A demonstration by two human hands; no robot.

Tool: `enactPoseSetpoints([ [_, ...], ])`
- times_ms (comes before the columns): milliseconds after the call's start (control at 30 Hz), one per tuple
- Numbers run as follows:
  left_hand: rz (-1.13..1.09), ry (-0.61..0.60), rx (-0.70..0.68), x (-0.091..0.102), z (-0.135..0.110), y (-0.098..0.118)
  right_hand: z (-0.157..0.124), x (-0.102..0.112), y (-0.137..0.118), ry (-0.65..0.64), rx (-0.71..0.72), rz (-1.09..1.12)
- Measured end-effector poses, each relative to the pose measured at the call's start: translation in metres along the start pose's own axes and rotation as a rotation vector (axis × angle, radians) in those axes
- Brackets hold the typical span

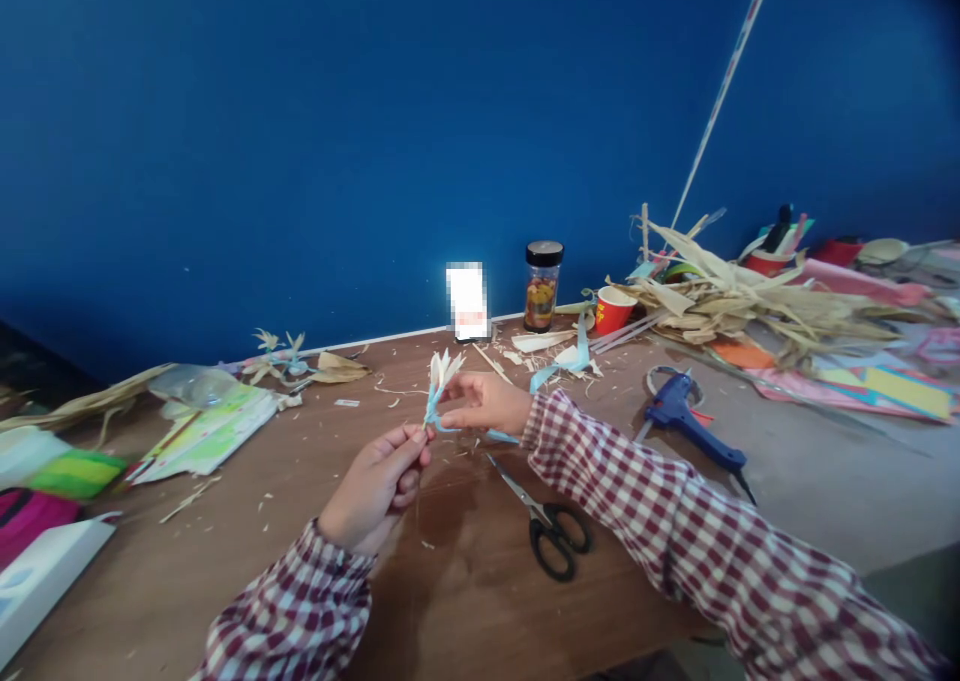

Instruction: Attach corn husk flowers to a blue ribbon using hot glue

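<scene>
The wooden bench (225, 561) looks matt and scuffed, the scissors (544, 521) have shiny metal blades and black plastic handles.

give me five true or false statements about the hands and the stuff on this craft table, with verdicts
1. The left hand and right hand both pinch the small pale husk flower tied with light blue ribbon. True.
2. The black-handled metal scissors are in the right hand. False: they lie on the brown wooden table, near the right sleeve.
3. The blue plastic glue gun lies on the table. True.
4. The clear jar with a black lid lies on its side. False: it stands upright by the blue wall.
5. The red paper cup is stacked on the jar. False: it stands beside a heap of dried husks.
</scene>
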State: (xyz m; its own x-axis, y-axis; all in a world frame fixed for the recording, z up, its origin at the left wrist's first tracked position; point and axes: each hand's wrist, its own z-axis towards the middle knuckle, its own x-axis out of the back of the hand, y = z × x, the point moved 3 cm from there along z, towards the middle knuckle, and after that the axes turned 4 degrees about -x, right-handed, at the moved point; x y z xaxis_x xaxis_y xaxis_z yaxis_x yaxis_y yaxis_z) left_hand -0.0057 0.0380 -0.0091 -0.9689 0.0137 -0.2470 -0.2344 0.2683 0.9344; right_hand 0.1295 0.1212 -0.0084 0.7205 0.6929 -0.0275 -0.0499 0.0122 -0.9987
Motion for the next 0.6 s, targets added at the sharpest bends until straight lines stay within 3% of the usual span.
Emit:
enactPoseSetpoints([
  [100,0.004,-0.002,0.012,0.002,-0.002,0.000,0.009,-0.004,0.008,-0.103,-0.037,0.049],
  [267,0.006,-0.005,0.030,0.002,-0.003,0.001,0.009,0.008,0.009,-0.047,-0.090,-0.110],
  [433,0.007,-0.004,0.034,0.001,-0.001,0.000,0.004,0.015,0.008,0.100,-0.098,-0.140],
  [600,-0.035,0.064,-0.015,0.008,0.001,0.000,-0.003,0.033,0.016,0.351,-0.145,0.061],
])
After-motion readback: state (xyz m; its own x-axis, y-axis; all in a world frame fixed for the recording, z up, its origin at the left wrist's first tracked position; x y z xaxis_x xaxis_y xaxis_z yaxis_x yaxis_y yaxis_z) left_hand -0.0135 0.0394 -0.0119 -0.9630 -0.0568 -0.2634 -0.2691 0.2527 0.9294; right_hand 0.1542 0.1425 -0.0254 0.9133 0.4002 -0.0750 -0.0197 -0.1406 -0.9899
